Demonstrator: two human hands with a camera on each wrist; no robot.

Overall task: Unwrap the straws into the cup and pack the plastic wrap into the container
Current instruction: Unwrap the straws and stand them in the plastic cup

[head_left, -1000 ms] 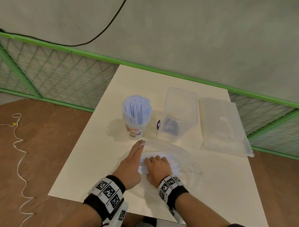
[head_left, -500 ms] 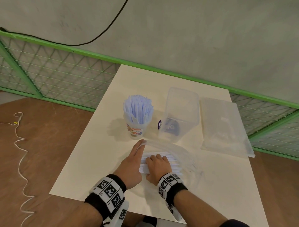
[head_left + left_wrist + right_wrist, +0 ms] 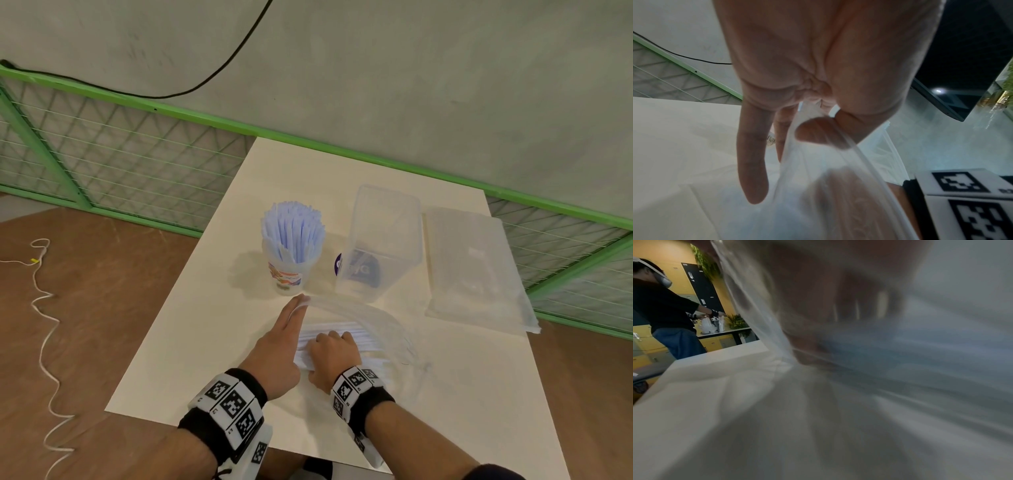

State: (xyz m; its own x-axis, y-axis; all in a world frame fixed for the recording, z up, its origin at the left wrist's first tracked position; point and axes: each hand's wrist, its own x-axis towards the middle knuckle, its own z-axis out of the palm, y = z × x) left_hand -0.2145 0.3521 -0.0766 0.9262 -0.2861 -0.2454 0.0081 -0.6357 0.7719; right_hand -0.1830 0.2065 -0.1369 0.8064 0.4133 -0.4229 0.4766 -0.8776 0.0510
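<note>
A printed cup (image 3: 288, 274) full of pale blue straws (image 3: 294, 230) stands mid-table. Right of it is a clear plastic container (image 3: 380, 246). A clear plastic wrap (image 3: 380, 320) with a bundle of straws (image 3: 337, 337) inside lies near the front edge. My left hand (image 3: 279, 346) pinches the wrap's open edge (image 3: 795, 151) between thumb (image 3: 818, 131) and fingers and lifts it. My right hand (image 3: 334, 358) reaches inside the wrap with its fingers curled round the bundle; in the right wrist view it is blurred behind the plastic (image 3: 760, 318).
The clear container lid (image 3: 472, 270) lies flat at the right of the cream table (image 3: 212, 329). A green mesh fence (image 3: 130, 164) runs behind the table. A white cord (image 3: 44, 308) lies on the brown floor at left. A person (image 3: 663, 311) works at another table behind.
Almost nothing has changed. Both hands stay at the wrap, the right one shifting slightly over the straw bundle.
</note>
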